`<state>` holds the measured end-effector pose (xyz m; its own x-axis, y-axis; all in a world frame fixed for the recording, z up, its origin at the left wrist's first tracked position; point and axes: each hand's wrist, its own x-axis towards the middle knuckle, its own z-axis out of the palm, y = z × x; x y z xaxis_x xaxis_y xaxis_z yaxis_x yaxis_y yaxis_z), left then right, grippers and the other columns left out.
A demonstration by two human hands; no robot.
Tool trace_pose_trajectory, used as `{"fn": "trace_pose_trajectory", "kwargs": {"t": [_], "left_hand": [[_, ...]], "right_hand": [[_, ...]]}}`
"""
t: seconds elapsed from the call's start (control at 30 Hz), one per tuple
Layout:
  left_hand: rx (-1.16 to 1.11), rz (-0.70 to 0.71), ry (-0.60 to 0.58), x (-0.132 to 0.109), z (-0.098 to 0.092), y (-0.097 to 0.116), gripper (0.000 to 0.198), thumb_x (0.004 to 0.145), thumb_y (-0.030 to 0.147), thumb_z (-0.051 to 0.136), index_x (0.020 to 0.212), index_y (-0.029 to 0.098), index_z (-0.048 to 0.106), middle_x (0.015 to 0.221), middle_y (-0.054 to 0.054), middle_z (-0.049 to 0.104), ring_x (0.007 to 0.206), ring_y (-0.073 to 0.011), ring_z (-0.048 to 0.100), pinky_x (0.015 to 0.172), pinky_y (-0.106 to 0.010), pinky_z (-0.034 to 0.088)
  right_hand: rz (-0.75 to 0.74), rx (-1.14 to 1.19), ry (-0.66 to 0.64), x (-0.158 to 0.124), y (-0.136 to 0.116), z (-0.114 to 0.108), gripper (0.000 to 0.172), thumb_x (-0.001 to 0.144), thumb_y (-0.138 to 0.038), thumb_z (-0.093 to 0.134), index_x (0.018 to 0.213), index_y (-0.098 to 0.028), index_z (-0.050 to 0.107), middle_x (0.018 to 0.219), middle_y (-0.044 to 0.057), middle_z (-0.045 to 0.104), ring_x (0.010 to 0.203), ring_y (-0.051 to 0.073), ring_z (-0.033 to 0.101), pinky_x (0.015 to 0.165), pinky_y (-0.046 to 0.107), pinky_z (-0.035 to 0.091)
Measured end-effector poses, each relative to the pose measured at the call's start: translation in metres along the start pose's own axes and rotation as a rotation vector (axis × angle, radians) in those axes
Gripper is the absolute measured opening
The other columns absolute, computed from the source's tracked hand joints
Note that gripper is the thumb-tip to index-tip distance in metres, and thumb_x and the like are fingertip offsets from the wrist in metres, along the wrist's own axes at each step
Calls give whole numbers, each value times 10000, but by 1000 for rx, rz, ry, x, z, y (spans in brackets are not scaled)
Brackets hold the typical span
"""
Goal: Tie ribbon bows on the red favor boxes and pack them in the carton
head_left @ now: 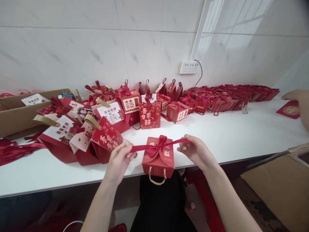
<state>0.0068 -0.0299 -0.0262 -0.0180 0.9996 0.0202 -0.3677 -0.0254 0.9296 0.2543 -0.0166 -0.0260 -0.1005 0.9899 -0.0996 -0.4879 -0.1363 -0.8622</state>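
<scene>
A red gift box (158,162) with gold lettering stands at the table's front edge, a gold cord handle (157,183) hanging from its near side. Across its top runs a dark red ribbon (145,148), tied in a bow at the middle. My left hand (120,158) pinches the ribbon's left end, and my right hand (196,150) pinches the right end. Both ends are drawn outward, roughly level, just above the box. Neither palm touches the box itself.
Red gift boxes (130,103) crowd the white table (241,135) along the wall. Loose ribbons (16,151) and an open cardboard box (14,120) are at left. Another person's hand (296,96) is beside a red packet (289,109) at right. A large carton (280,180) stands lower right.
</scene>
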Motion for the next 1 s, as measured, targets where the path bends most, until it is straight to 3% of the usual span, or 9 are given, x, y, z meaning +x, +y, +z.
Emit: {"fn": "trace_pose_trajectory", "kwargs": {"t": [0.1, 0.23, 0.37, 0.47, 0.57, 0.7, 0.8, 0.9, 1.0], "left_hand": [[-122, 39, 131, 8, -4, 14, 189, 647, 285, 664, 595, 164, 528, 587, 27, 476, 570, -95, 469, 594, -242, 463], [-206, 218, 134, 18, -2, 49, 113, 682, 285, 622, 653, 179, 594, 891, -34, 641, 931, -172, 583, 761, -258, 508], [-294, 341, -10, 30, 22, 90, 139, 744, 255, 576, 615, 204, 571, 706, 14, 606, 755, -133, 592, 703, -271, 520], [-199, 324, -191, 40, 50, 109, 172, 757, 266, 596, 606, 185, 593, 626, 18, 576, 603, -102, 546, 608, -251, 499], [-44, 317, -306, 47, 72, 115, 185, 766, 309, 590, 704, 153, 667, 754, -37, 650, 689, -128, 588, 639, -261, 503], [81, 336, -371, 47, 83, 115, 235, 769, 320, 598, 897, 149, 696, 868, -72, 694, 797, -175, 626, 723, -310, 512], [111, 345, -370, 45, 83, 113, 256, 772, 309, 602, 960, 157, 688, 853, -71, 704, 807, -189, 638, 745, -332, 506], [121, 360, -362, 45, 80, 113, 278, 768, 309, 596, 978, 148, 681, 879, -82, 700, 832, -203, 637, 765, -353, 503], [221, 430, -264, 46, 69, 114, 281, 770, 350, 564, 916, 139, 680, 885, -84, 681, 827, -207, 625, 762, -365, 505]], "right_hand": [[-21, 144, 137, 9, -17, -9, 342, 637, -307, 723, 534, -207, 412, 486, -65, 371, 465, 89, 400, 535, 263, 474], [-132, 140, 94, 19, -55, -8, 355, 683, -342, 686, 519, -219, 396, 476, -51, 396, 475, 109, 445, 542, 282, 491], [-161, 175, 32, 20, -90, 24, 246, 736, -305, 648, 555, -217, 507, 623, -8, 597, 656, 149, 595, 675, 318, 517], [-113, 72, -135, 18, -102, 59, 182, 770, -327, 618, 637, -205, 596, 884, 43, 685, 863, 203, 643, 795, 372, 509], [-148, -84, -235, 16, -104, 88, 183, 776, -348, 609, 707, -184, 653, 881, 59, 697, 817, 198, 650, 811, 378, 504], [-272, -127, -317, 12, -100, 105, 233, 791, -342, 558, 823, -157, 696, 906, 73, 706, 773, 184, 648, 820, 379, 500], [-342, -153, -385, 9, -95, 109, 254, 790, -319, 555, 906, -144, 699, 917, 90, 709, 855, 209, 651, 855, 391, 486], [-376, -156, -365, 9, -92, 109, 238, 774, -321, 582, 892, -150, 698, 893, 85, 709, 876, 204, 646, 851, 372, 491], [-371, -103, -359, 6, -94, 96, 191, 743, -342, 607, 685, -169, 662, 714, 31, 680, 666, 146, 641, 716, 308, 533]]}}
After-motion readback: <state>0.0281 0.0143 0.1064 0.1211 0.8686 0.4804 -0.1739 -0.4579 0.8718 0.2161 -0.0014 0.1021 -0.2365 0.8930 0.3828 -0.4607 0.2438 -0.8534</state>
